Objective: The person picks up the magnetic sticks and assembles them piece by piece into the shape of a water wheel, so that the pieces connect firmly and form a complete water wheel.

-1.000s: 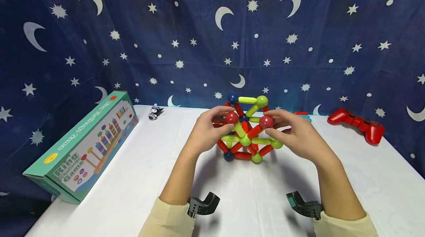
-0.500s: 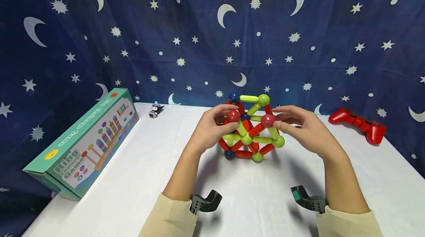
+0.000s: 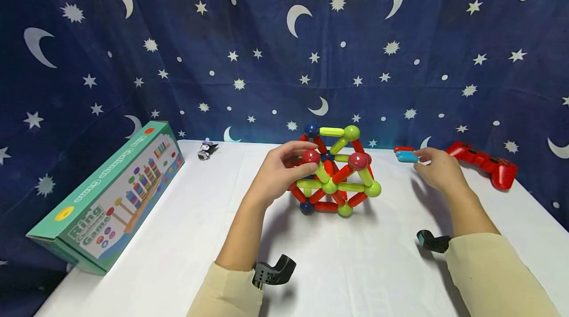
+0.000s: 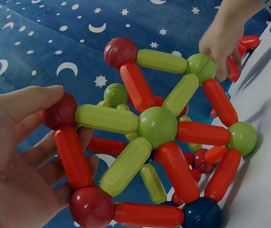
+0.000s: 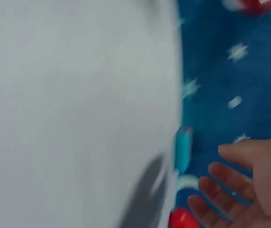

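Observation:
A ball-and-stick construction (image 3: 329, 186) of red, lime and dark blue parts stands at the middle of the white table. My left hand (image 3: 275, 171) holds it by a red ball (image 3: 310, 156) on its near left side, with thumb and fingers on opposite sides in the left wrist view. Out to the right, my right hand (image 3: 440, 169) hovers beside several loose sticks, with the blue sticks (image 3: 406, 156) close to its fingertips. In the right wrist view its fingers are relaxed and spread, apart from the blue stick (image 5: 183, 149).
A red game controller (image 3: 484, 164) lies right of the right hand. One red stick (image 3: 402, 148) is behind the blue ones. A long green game box (image 3: 115, 193) stands at the left, and a small penguin figure (image 3: 206, 150) sits near the table's back edge.
My right hand has let go of the right-hand red ball and moved right to the loose sticks. The left hand keeps its hold, and the construction stands about where it was.

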Tool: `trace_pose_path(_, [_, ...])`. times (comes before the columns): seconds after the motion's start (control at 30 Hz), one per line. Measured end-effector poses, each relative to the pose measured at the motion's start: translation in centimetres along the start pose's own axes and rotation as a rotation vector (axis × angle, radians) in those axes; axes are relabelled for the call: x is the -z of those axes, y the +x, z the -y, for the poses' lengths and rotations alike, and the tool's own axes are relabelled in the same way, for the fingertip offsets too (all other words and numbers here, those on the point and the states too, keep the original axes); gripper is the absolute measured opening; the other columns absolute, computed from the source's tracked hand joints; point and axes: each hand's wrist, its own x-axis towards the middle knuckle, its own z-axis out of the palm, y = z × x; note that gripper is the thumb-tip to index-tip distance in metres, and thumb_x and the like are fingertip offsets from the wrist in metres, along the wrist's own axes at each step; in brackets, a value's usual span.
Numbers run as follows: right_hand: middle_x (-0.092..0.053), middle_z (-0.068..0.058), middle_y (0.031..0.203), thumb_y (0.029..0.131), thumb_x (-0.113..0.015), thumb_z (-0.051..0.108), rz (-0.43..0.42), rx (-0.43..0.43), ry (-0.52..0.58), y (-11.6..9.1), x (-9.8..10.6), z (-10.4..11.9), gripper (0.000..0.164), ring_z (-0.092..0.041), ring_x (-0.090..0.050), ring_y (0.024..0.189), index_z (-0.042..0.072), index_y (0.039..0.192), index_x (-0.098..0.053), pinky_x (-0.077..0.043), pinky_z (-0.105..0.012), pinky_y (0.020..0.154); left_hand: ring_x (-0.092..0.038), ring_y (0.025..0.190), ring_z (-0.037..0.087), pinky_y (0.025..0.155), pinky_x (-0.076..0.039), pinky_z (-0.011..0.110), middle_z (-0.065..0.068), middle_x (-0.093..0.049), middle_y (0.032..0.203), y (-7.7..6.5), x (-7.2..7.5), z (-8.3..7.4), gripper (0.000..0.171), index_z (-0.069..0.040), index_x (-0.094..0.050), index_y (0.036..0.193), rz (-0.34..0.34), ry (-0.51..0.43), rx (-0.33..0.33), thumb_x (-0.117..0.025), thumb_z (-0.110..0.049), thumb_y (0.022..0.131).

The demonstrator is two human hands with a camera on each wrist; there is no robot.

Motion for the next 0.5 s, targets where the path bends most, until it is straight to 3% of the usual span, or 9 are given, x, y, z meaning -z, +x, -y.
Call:
trace_pose_path(0.07, [-0.055, -0.040, 0.133, 0.097, -0.059, 0.015, 0.059, 0.003, -0.072, 0.6, 0.0, -1.0, 0.047, -0.058, -0.054, 0.118, -0.006, 0.138, -0.054, -0.044, -0.071, 0.098, -0.068, 0.110, 0.024, 0.092, -0.059, 0.036, 0.007, -0.070, 0.124, 0.0, 0.1, 0.0, 0.042, -0.018, -0.068, 0.134, 0.011, 0.007, -0.013, -0.077, -0.019, 0.092])
trace_pose_path(0.2, [-0.044, -0.043, 0.143, 0.096, -0.061, 0.016, 0.158, -0.023, -0.153, 1.7, -0.6, -1.9, 0.057, -0.063, -0.043, 0.128, -0.006, 0.146, -0.046, -0.037, -0.077, 0.104, -0.070, 0.108, 0.023, 0.092, -0.059, 0.035, 0.007, -0.071, 0.123, -0.1, 0.5, 0.1, 0.046, -0.016, -0.066, 0.137, 0.031, 0.030, -0.035, -0.076, -0.018, 0.092])
trace_pose_path(0.33, [-0.039, -0.044, 0.147, 0.095, -0.063, 0.015, 0.193, -0.039, -0.200, 2.5, -1.4, -1.9, 0.062, -0.065, -0.036, 0.134, -0.008, 0.149, -0.041, -0.032, -0.079, 0.106, -0.071, 0.107, 0.020, 0.094, -0.058, 0.035, 0.004, -0.073, 0.121, -0.2, 1.1, 0.3, 0.045, -0.017, -0.067, 0.135, 0.037, 0.079, -0.055, -0.076, -0.019, 0.091])
trace_pose_path(0.5, [-0.042, -0.043, 0.140, 0.092, -0.064, 0.014, 0.203, -0.022, -0.278, 3.3, -1.6, -1.6, 0.064, -0.064, -0.041, 0.126, -0.009, 0.147, -0.041, -0.037, -0.079, 0.102, -0.071, 0.108, 0.020, 0.096, -0.057, 0.036, 0.005, -0.074, 0.122, -0.2, 1.7, 0.4, 0.043, -0.014, -0.069, 0.133, 0.037, 0.094, -0.062, -0.077, -0.019, 0.091])
